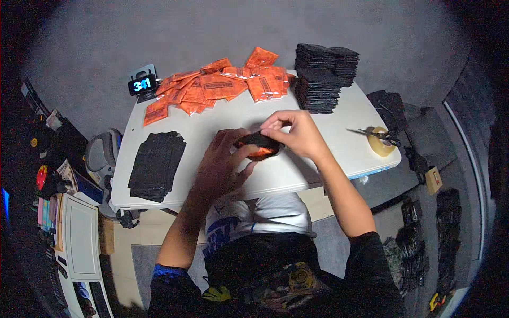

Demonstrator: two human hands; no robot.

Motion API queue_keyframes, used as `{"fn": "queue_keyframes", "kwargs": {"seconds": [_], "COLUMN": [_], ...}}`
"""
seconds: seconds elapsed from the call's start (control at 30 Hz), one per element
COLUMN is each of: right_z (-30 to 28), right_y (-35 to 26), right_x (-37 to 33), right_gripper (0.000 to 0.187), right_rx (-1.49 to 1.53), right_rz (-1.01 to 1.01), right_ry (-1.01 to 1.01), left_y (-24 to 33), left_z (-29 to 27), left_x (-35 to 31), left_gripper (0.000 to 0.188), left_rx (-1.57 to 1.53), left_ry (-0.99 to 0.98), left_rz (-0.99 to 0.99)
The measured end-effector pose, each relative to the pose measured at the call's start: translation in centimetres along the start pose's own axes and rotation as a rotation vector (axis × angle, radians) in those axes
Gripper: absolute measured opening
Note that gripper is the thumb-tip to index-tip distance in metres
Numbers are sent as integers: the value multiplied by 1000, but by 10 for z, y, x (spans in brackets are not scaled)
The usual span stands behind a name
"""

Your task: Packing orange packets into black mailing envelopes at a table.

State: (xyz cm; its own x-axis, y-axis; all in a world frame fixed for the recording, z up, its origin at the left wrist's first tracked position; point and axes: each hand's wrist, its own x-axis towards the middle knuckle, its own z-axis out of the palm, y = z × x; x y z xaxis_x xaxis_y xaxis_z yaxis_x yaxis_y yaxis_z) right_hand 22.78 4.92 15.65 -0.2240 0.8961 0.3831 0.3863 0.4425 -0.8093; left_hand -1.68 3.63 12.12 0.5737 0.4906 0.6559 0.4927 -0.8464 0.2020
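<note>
Above the near middle of the white table, both hands are on a black pouch with a bit of an orange packet showing at its opening. My left hand grips the pouch from the left, fingers along its far side and thumb near the orange part. With fingers and thumb pinched, my right hand holds the pouch's upper right edge. How deep the orange packet sits inside cannot be seen. To the left lies a flat stack of black pouches.
Clear-wrapped orange packets are heaped along the far side. Tall stacks of black pouches stand at the far right. A tape roll with black-handled scissors lies by the right edge. A lit phone stands at the far left corner.
</note>
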Motion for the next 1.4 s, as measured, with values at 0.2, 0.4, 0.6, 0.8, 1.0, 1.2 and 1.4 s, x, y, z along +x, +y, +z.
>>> {"fn": "queue_keyframes", "kwargs": {"seconds": [0.2, 0.4, 0.6, 0.8, 1.0, 1.2, 1.4], "right_z": [-3, 1, -3, -3, 0, -11, -45], "right_y": [-1, 3, 10, 10, 10, -3, -4], "right_x": [-33, -57, -61, -60, -58, -62, -45], "right_gripper": [14, 13, 10, 12, 10, 16, 17], "right_rx": [-167, -213, -265, -254, -308, -573, -601], "right_rz": [-176, -266, -234, -227, -280, -479, -432], "right_ry": [-24, -36, -22, 32, 57, -154, -191], "left_y": [-5, 6, 2, -2, -11, -22, -14], "left_z": [-10, 7, 20, 35, 47, 24, -23], "left_x": [-16, -26, -24, -22, -27, -8, 19], "left_gripper": [42, 43, 40, 28, 19, 22, 27], "left_rx": [71, 76, 200, 280, 251, 62, 100], "left_ry": [-147, -131, -284, -196, -300, -282, -363], "left_rz": [38, -13, -25, 12, -189, -69, -182]}}
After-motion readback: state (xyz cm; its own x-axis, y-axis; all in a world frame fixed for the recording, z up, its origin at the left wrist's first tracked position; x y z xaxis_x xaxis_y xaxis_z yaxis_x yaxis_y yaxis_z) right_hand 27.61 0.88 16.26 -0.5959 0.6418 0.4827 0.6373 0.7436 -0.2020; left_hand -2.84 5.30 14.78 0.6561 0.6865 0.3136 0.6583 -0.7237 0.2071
